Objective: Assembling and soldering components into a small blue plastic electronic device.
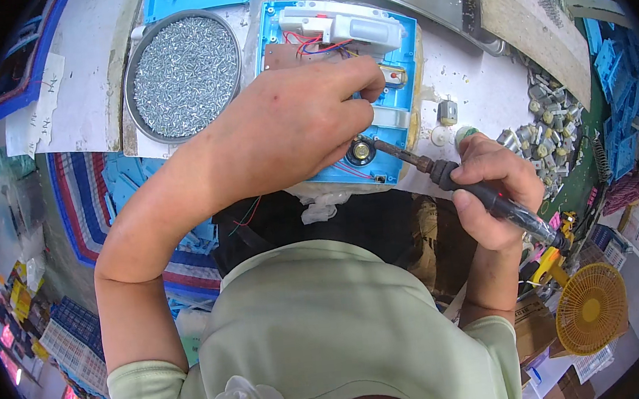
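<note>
While your right grip [499, 190] encloses a soldering iron [445, 174], your left grip [294, 122] (contents unclear) curls over the blue casing [407, 51].

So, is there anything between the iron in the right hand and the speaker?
Nothing visible: the tip of the iron is by the right edge of the speaker; touching or not, I cannot tell. The left hand is over the blue case, not between them.

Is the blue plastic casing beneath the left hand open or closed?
Open: no cover hides the inside of the blue plastic casing, so red and blue wires and a round speaker show.
</note>
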### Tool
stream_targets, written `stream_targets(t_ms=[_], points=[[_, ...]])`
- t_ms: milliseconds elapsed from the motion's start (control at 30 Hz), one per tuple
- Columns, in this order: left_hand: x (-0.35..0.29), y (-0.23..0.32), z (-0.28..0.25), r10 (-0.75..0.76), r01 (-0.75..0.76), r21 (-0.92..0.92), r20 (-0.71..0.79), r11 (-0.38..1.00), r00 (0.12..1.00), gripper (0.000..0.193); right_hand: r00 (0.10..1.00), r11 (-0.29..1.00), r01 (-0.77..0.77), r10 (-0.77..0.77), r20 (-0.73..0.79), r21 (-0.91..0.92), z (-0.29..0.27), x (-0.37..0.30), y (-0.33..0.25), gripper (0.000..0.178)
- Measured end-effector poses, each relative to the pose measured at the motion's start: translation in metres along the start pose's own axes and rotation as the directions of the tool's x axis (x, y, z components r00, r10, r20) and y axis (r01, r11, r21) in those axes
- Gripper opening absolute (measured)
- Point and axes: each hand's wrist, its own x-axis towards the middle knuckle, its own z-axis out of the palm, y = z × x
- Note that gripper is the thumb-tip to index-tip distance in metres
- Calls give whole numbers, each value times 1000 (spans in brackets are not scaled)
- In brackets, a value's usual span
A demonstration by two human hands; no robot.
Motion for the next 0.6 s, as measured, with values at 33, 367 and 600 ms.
stream_targets(t_ms=[33, 367, 600], points=[[0, 0, 0, 3, -3, 3, -6, 1000, 1000, 16, 1000, 1000, -1, 1, 7, -2, 0, 0, 0, 23], [-1, -1, 1, 8, -8, 23, 14, 1000, 1000, 17, 999, 999, -48, 48, -6, -24, 1, -1, -1, 23], [0, -1, -1, 16, -17, 40, 37, 999, 999, 17, 982, 982, -185, 184, -32, -22, -5, -5, -15, 23]])
